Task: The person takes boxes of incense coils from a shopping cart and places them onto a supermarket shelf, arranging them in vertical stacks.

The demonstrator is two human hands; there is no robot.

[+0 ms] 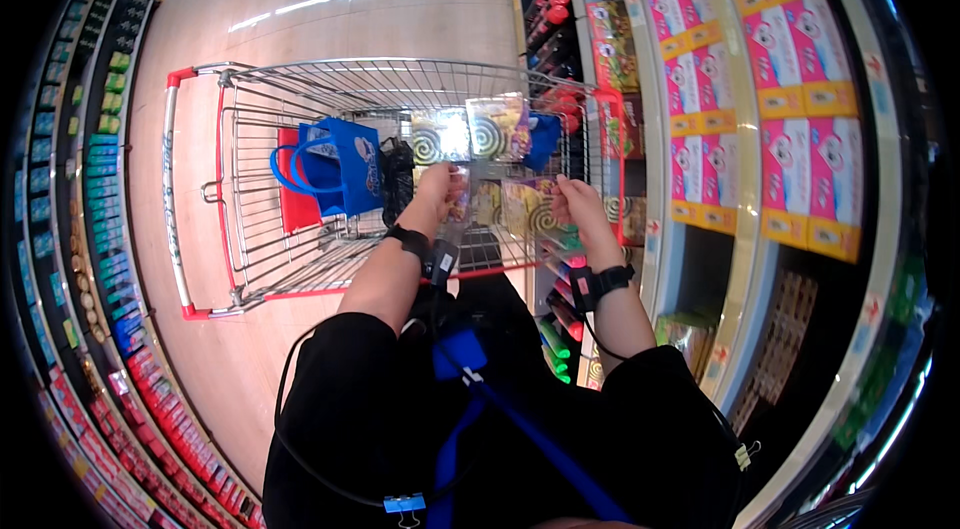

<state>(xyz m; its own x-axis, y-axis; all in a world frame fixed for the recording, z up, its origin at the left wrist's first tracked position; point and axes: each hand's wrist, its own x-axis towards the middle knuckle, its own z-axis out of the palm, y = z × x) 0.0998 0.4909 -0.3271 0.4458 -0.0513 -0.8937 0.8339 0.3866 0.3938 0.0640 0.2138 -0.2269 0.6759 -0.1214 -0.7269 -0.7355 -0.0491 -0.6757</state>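
Note:
Both my hands are above a wire shopping cart [285, 259]. My left hand [436, 191] grips the left edge of a shiny box pack [491, 203] printed with spirals, like mosquito coils. At that pack's right end, the fingers of my right hand [579, 205] are curled around the edge. Just beyond lie two similar spiral-printed packs, a left one [431, 143] under bright glare and a right one [495, 128]. Left of my hands in the cart are a black plastic bag [397, 180] and a blue tote bag [341, 165]. My fingertips are partly blurred.
Shelving with pink-and-yellow boxes [806, 131] runs close along the right. Red-capped bottles [551, 15] stand on lower shelves beside the cart's right end. Another shelf with small teal packages [105, 191] curves along the left. Wood-look floor [337, 26] extends beyond the cart.

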